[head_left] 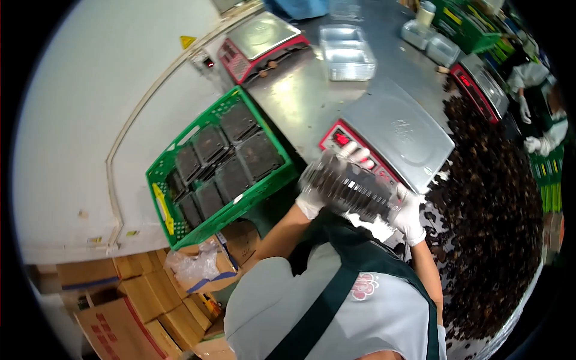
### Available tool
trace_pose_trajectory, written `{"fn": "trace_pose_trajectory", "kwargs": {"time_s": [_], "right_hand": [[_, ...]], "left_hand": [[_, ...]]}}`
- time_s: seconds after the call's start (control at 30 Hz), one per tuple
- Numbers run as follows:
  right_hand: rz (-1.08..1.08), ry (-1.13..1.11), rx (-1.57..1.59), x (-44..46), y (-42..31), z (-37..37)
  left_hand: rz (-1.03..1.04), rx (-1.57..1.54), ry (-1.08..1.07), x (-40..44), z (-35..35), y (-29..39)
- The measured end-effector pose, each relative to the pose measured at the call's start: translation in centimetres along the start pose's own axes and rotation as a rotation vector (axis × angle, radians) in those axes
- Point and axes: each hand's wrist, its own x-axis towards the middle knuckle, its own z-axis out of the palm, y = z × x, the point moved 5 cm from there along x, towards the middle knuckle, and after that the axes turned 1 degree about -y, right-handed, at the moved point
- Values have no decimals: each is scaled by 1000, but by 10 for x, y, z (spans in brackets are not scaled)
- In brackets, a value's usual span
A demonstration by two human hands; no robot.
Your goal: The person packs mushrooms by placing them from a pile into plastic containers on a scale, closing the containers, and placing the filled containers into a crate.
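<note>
Stack (354,187): clear tubs nested in a row, held up in front of me, between my body and the near scale, slanting crosswise; its left end lies farther from me, its right end nearer.
Counter (291,99): ahead, beyond the stack.
Dark pile (489,228): on my right, just past the right hand.
Green crate (264,188): to the left, the left hand being nearer; filled tubs (258,155) sit inside.
Near scale (408,138): just beyond the stack, its red panel along the far side.
Hands: both gloved, curled round the stack from opposite ends, neither spread free.
Left hand (310,205): at the left end, fingers (355,154) reaching round the far side.
Right hand (409,221): cupped on the right end; its fingertip contact blurs, so I cannot tell how firmly it presses.
</note>
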Motion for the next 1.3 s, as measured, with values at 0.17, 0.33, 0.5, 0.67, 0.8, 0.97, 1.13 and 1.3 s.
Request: {"fn": "trace_pose_trajectory", "kwargs": {"time_s": [0.17,0.33,0.5,0.67,0.8,0.97,1.13,1.3], "right_hand": [[33,-222,-42,-1,-23,30],[162,-230,-21,-11,4,6],[331,-163,4,-35,36,-23],[389,-11,41,-62,67,-44],[410,86,-51,-81,59,-73],[616,256,50,-119,84,-100],[650,415,-43,-146,85,-121],[705,575,-55,-184,89,-124]], "left_hand": [[483,179,59,-39,-19,48],[741,484,758,-157,-82,188],[389,755,1339,-277,-196,263],[-116,1545,2187,-236,-186,237],[476,2283,1669,-107,-138,229],[854,2369,670,94,-79,192],[771,2356,234,237,-43,156],[277,2745,177,306,-100,173]]}}
